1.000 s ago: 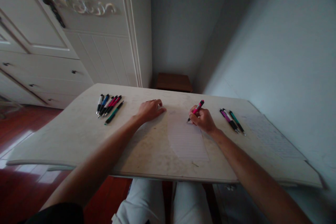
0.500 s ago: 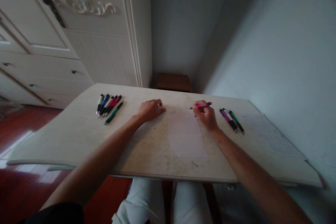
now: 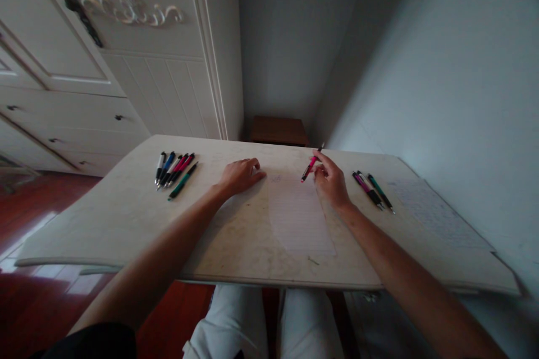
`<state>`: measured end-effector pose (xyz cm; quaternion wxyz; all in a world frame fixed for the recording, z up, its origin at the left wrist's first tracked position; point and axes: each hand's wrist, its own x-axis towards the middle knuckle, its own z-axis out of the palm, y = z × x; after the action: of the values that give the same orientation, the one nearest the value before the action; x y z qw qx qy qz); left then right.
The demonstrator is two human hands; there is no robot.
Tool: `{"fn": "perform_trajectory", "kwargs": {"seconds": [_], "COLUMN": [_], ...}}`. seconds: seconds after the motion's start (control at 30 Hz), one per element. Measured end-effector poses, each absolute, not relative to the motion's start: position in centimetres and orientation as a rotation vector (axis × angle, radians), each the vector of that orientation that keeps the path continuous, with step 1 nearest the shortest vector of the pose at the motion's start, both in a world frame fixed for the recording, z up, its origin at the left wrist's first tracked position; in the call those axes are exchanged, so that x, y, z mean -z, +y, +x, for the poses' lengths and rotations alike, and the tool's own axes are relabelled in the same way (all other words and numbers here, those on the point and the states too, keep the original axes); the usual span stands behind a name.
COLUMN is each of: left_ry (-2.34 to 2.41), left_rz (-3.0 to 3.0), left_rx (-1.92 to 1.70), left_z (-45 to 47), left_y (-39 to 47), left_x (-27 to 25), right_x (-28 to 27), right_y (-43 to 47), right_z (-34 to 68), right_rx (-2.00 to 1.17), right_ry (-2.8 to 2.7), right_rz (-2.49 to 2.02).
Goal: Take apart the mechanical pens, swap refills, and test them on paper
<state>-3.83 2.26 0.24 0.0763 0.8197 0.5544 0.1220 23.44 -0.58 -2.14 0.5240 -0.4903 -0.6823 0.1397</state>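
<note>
My right hand [image 3: 332, 182] holds a pink pen [image 3: 309, 166] between its fingers, tip down toward the top right corner of a lined sheet of paper [image 3: 298, 216]. The sheet lies in the middle of a pale table [image 3: 126, 219]. My left hand [image 3: 240, 175] rests on the table with its fingers curled, touching the sheet's top left edge. A small mark shows near the top of the sheet.
Several pens [image 3: 174, 169] lie in a row at the table's far left. Three more pens [image 3: 373, 190] lie right of my right hand. Another written sheet [image 3: 433, 213] is at the far right. A white wardrobe [image 3: 126, 67] and a brown stool [image 3: 278, 130] stand behind.
My right hand lifted the pink pen from its writing pose and turned it in the fingers; it now points tip down near the sheet's top. The left hand stayed put.
</note>
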Motion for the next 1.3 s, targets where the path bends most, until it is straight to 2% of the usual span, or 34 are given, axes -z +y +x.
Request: {"fn": "perform_trajectory", "kwargs": {"seconds": [0.13,0.37,0.57,0.83,1.3], "left_ry": [1.664,1.662,1.677,1.659,1.662], "left_rz": [2.45,2.457,2.452,2.457,2.447], "left_rx": [-0.366,-0.358,-0.319,-0.355,-0.363], "left_z": [-3.8,-3.8,-3.7,-3.9,-3.9], "left_y": [2.2,2.1,2.1,2.2,2.0], "left_x": [-0.3,-0.5,-0.6,-0.3,-0.6], "right_x": [1.4,0.8,1.5,1.6,0.8], "right_y": [-0.9,-1.4,-1.4,-1.4,-2.2], "right_z": [23.4,23.3,22.7,22.4,21.9], "right_rx": [-0.355,-0.17,-0.305,-0.448,-0.511], "right_ry": [-1.548,-1.59,-1.842,-1.801,-1.948], "right_rz": [-1.128,-1.107,-1.006,-1.041,-0.904]}}
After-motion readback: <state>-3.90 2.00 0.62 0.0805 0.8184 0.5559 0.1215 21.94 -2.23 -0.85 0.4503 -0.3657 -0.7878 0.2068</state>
